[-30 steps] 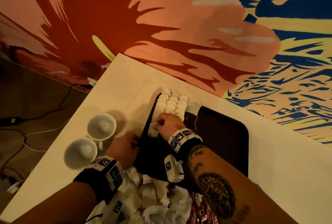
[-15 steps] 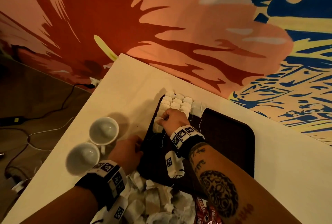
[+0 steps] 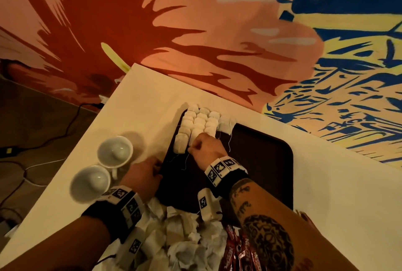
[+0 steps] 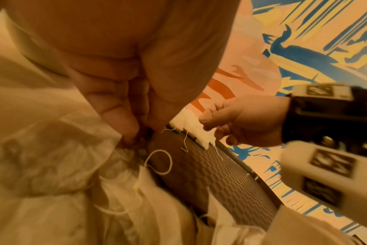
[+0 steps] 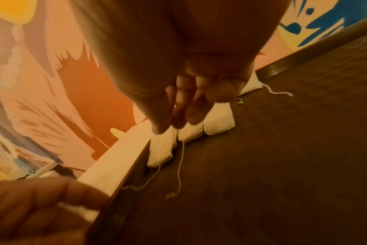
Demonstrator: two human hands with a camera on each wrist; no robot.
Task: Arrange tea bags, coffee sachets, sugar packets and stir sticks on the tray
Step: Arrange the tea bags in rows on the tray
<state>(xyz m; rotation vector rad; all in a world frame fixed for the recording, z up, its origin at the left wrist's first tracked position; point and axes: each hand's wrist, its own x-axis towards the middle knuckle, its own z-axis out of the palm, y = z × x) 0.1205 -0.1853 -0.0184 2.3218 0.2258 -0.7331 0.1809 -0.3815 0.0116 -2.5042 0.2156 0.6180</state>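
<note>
Fingers (image 5: 179, 116) pinch a tea bag (image 5: 190, 132) string; head view hides this.

You see white tea bags (image 3: 195, 123) on a dark brown tray (image 3: 261, 162) with a fine checked texture, red coffee sachets (image 3: 237, 251), two white cups (image 3: 115, 151), a cream table (image 3: 141, 101), and an orange, blue and yellow mural (image 3: 217, 31).

Off-task surroundings: cups, table, mural, cables.

Two white cups (image 3: 102, 165) stood side by side, touching, near the left edge of a pale table (image 3: 339, 194). Behind the table ran a painted wall (image 3: 195, 20), red and orange at left, blue and yellow at right. Dark cables (image 3: 54, 131) trailed over the brown floor (image 3: 32, 107) at left.
</note>
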